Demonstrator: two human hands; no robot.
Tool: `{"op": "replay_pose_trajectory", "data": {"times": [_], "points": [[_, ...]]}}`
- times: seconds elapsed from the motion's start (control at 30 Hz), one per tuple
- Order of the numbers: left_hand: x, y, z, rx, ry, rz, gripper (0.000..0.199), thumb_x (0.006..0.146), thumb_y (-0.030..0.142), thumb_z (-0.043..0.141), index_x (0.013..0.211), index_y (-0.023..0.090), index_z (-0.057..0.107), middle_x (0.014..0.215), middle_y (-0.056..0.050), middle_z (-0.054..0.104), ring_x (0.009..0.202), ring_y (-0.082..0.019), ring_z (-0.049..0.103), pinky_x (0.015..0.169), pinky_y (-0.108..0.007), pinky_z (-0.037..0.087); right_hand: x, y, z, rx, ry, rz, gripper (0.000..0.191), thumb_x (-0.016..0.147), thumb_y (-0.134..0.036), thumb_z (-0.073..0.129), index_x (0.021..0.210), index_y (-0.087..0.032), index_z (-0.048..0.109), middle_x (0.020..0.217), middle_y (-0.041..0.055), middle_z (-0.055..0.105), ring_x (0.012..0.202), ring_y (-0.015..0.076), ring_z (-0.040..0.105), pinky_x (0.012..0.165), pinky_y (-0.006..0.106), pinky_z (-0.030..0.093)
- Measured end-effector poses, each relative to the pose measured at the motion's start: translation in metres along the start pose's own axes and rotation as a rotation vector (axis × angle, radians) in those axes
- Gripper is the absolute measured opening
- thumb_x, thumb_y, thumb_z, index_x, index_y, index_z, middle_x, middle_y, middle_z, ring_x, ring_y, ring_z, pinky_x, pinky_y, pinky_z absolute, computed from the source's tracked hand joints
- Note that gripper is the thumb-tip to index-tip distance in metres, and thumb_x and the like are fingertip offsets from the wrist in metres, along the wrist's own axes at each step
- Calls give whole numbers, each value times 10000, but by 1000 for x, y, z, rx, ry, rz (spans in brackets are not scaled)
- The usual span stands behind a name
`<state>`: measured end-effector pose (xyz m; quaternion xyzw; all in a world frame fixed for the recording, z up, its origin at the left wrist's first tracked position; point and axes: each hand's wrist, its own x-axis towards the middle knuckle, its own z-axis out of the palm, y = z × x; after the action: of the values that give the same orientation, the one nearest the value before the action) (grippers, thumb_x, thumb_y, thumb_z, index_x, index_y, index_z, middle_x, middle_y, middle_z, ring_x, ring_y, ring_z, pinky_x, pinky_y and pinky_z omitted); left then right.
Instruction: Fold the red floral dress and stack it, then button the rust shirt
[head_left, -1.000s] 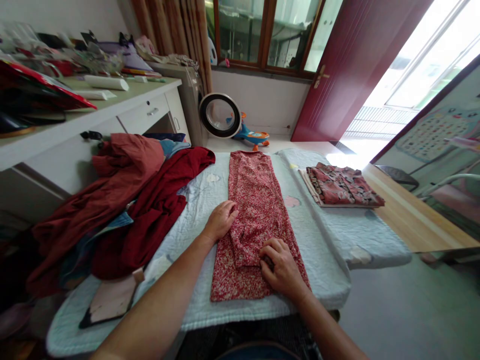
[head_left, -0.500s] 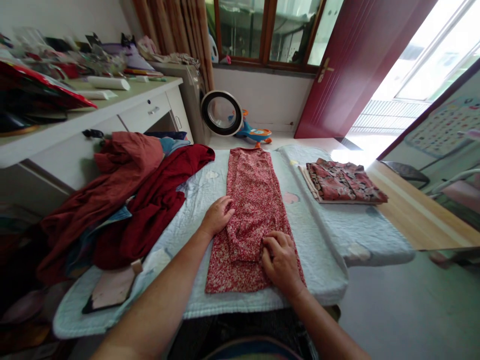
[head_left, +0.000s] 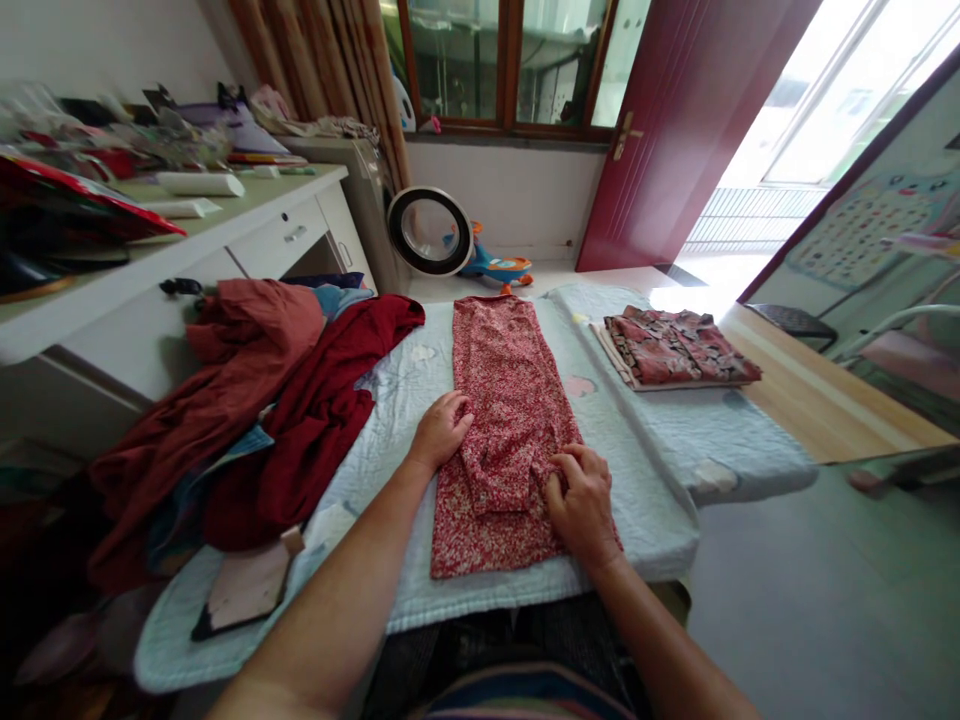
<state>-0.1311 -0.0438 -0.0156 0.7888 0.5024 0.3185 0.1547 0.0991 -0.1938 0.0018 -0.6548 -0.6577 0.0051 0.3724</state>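
Observation:
A red-and-white patterned garment [head_left: 510, 380] lies lengthwise on a pale blue padded cloth [head_left: 405, 400], with a folded layer over its near part. My left hand [head_left: 444, 430] pinches its left edge about halfway down, fingers closed. Nearer to me and on the right, my right hand [head_left: 583, 500] has its fingers bent and pressed on the folded layer at the right edge, gripping the fabric there. The folded layer bunches slightly between the two hands, and the garment's near end lies flat below it.
Loose dark red clothing [head_left: 322, 420] and rust-coloured clothing [head_left: 255, 330] are heaped at the left, near a pink flat item [head_left: 247, 590]. Folded patterned clothes [head_left: 679, 347] sit at the right. Beyond are a cluttered desk [head_left: 262, 215], a washing machine's open round door [head_left: 430, 230] and a toy [head_left: 499, 268].
My right hand has shifted slightly right and away from me with the fabric edge, and the folded layer is more rumpled. My left hand stays at the left edge. The camera view has turned slightly.

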Motion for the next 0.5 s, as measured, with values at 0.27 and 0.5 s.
{"op": "replay_pose_trajectory", "data": {"times": [0.27,0.5], "points": [[-1,-1,1,-10,4,-8,289,879,309,528,1102,160,636,1280,-120,601,1229,-243,554,1103,-421,423,1,2,1,23,-84,38,105,862,-182,529,852,-205,631,987,67,596,969,221,520,924,395,409],[-3,18,-12,51,129,36,275,884,255,519,1125,176,625,1316,-108,585,1269,-245,514,1118,-463,385,4,5,0,118,-90,44,114,847,-163,528,832,-209,631,961,63,611,939,218,536,907,392,418]]}}
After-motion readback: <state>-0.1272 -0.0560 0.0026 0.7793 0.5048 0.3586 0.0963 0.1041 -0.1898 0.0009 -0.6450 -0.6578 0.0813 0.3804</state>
